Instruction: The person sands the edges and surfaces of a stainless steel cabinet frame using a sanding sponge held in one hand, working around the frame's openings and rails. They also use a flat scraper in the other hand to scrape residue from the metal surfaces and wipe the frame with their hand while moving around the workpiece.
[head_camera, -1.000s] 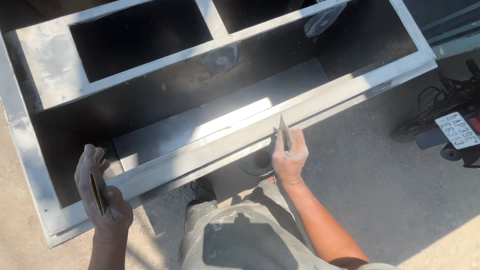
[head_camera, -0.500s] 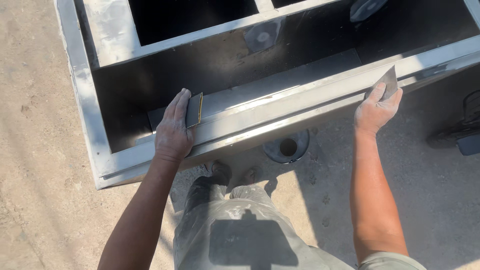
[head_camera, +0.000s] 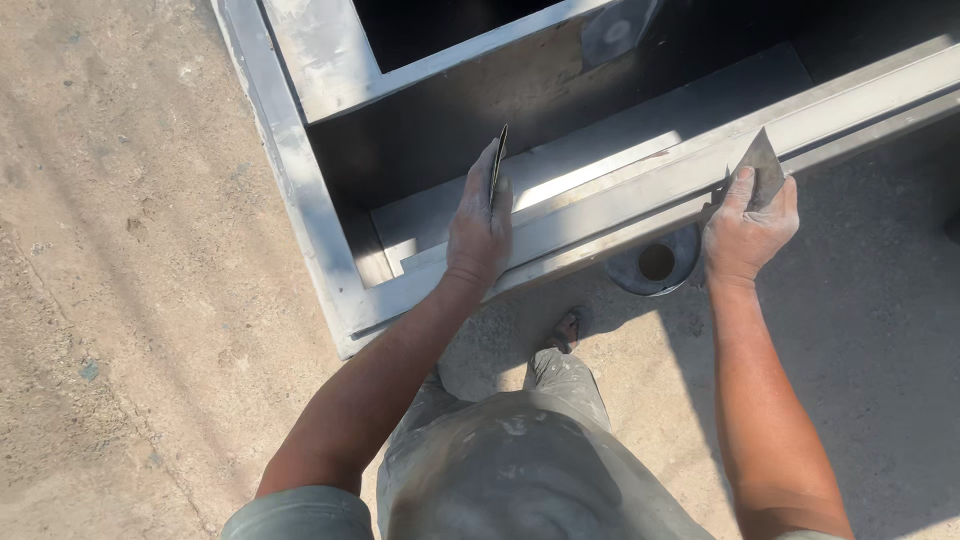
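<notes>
Two bare hands are seen from above, and one thin metal blade is held in each. The left hand (head_camera: 478, 222) is laid on the front rail (head_camera: 640, 190) of a large grey cabinet frame (head_camera: 290, 150) that lies on the concrete floor (head_camera: 130, 300). Its fingers (head_camera: 487, 170) are closed flat around the first scraper blade (head_camera: 499, 160), which is seen edge-on, standing upright along the fingers and pointing away from the body into the dark opening of the frame.

The right hand (head_camera: 745, 232) is placed further along the same rail, well apart from the left. Its fingers (head_camera: 738, 190) are closed on the second scraper blade (head_camera: 764, 170), whose broad grey face is turned toward the camera and whose upper edge is set against the rail.

Inside the frame, a pale shelf panel (head_camera: 600, 130) is seen just behind the rail, partly lit by the sun. One cross-member (head_camera: 330, 50) runs across the top, and dark openings are divided by it. One round caster wheel (head_camera: 655, 262) is visible under the rail, between the two hands and nearer the right one; a second round disc (head_camera: 615, 28) is seen at the back of the frame.

Paint-spattered trousers (head_camera: 520, 470) and one shoe (head_camera: 568, 328) are seen below the hands.
</notes>
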